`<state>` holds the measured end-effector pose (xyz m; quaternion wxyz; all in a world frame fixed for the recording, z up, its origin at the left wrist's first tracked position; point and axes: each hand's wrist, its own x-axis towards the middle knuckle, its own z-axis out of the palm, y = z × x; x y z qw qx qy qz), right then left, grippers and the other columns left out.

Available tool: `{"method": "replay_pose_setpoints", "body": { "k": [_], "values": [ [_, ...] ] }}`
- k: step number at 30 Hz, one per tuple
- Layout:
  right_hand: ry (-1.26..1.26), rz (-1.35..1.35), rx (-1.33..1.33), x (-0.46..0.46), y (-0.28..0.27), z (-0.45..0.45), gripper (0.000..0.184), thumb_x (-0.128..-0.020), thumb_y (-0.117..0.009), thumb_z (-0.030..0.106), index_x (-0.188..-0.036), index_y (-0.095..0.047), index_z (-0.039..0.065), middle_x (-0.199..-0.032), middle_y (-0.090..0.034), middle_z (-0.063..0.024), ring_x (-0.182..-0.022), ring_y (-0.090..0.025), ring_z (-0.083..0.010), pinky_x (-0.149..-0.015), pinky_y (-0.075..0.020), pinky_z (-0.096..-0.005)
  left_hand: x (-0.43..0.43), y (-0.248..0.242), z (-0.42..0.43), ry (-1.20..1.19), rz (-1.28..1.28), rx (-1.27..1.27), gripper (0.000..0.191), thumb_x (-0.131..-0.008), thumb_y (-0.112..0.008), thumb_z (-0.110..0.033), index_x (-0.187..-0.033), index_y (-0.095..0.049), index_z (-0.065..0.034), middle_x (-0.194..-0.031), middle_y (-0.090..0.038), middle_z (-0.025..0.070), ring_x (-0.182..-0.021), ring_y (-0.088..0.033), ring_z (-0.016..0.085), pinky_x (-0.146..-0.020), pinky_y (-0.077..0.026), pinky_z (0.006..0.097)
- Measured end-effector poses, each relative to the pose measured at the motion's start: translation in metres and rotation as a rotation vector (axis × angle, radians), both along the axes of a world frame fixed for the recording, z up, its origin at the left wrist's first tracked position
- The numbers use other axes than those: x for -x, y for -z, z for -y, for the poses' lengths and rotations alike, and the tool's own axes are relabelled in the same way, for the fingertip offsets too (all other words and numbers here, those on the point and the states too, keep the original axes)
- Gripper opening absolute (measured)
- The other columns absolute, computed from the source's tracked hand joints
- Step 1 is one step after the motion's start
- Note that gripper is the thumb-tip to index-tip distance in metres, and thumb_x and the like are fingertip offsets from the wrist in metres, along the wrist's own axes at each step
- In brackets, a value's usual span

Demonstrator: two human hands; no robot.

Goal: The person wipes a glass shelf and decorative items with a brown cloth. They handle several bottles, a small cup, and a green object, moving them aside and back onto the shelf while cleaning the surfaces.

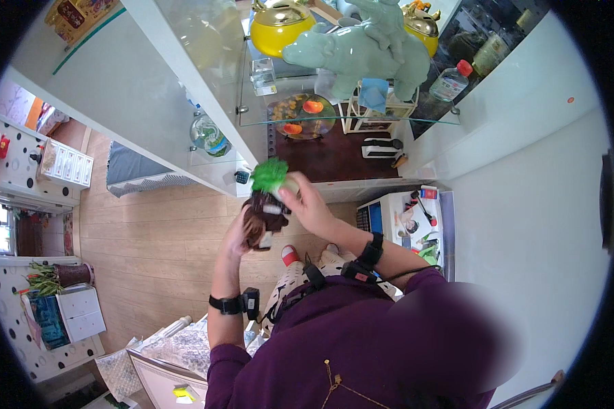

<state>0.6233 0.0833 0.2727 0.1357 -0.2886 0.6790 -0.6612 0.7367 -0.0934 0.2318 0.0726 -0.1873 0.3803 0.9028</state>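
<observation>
Before me, my left hand (237, 233) is closed around a dark brown glossy object (270, 214) with pale patches; its exact kind cannot be told. A bright green, leafy-looking tuft (269, 174) rises from its top, blurred. My right hand (307, 203) is at the tuft's right side, thumb and fingers pinched on a pale piece (288, 188) beside it. Whether that piece is part of the brown object is unclear. Both hands are above the floor, close to the lower corner of a white cabinet (238, 186).
A glass shelf (348, 121) ahead bears a pale green ceramic animal figurine (358, 56), a yellow pot (281, 28) and a red-capped bottle (450, 82). Below are a decorated plate (307, 116) and dark surface (320, 161). A cluttered white cart (396, 217) stands right; a bed (143, 166) lies left.
</observation>
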Motion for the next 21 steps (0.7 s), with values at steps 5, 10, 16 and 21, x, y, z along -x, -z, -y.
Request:
{"method": "replay_pose_setpoints", "body": {
  "k": [5, 10, 16, 21],
  "values": [
    [0.088, -0.003, -0.246, 0.088, 0.072, -0.003, 0.039, -0.090, -0.074, 0.028, -0.116, -0.059, 0.002, -0.097, -0.069, -0.0158, -0.085, -0.067, -0.0241, -0.077, -0.0523, -0.0363, -0.049, -0.036, 0.047, -0.252, -0.482, 0.481, 0.047, -0.100, -0.056, -0.026, -0.135, -0.050, 0.0042, -0.125, -0.063, 0.0185, -0.098, -0.065, 0.024, -0.069, -0.058, 0.0298],
    [-0.059, -0.225, -0.520, 0.147, 0.163, -0.029, 0.041, -0.088, -0.074, 0.021, -0.119, -0.060, -0.001, -0.110, -0.060, -0.0183, -0.103, -0.060, -0.0312, -0.091, -0.0482, -0.0376, -0.111, -0.068, 0.058, -0.776, -0.154, 0.196, 0.042, -0.098, -0.058, -0.020, -0.131, -0.051, 0.0046, -0.127, -0.060, 0.0190, -0.099, -0.065, 0.025, -0.058, -0.059, 0.0238],
    [-0.107, -0.108, -0.582, 0.171, 0.209, -0.028, 0.045, -0.088, -0.073, 0.018, -0.125, -0.058, -0.002, -0.119, -0.054, -0.0198, -0.112, -0.055, -0.0368, -0.098, -0.0450, -0.0396, -0.195, -0.034, 0.069, -0.894, -0.197, 0.036, 0.045, -0.097, -0.060, -0.020, -0.139, -0.049, -0.0051, -0.128, -0.060, 0.0188, -0.084, -0.064, 0.027, -0.054, -0.058, 0.0268],
    [-0.243, -0.170, -0.658, 0.179, 0.217, -0.021, 0.051, -0.093, -0.068, 0.018, -0.136, -0.051, -0.004, -0.131, -0.049, -0.0215, -0.120, -0.053, -0.0400, -0.103, -0.0443, -0.0428, -0.241, -0.015, 0.068, -0.831, -0.342, -0.182, 0.056, -0.097, -0.064, -0.029, -0.145, -0.046, -0.0083, -0.134, -0.058, 0.0172, -0.098, -0.062, 0.031, -0.065, -0.060, 0.0348]
  ]
}}
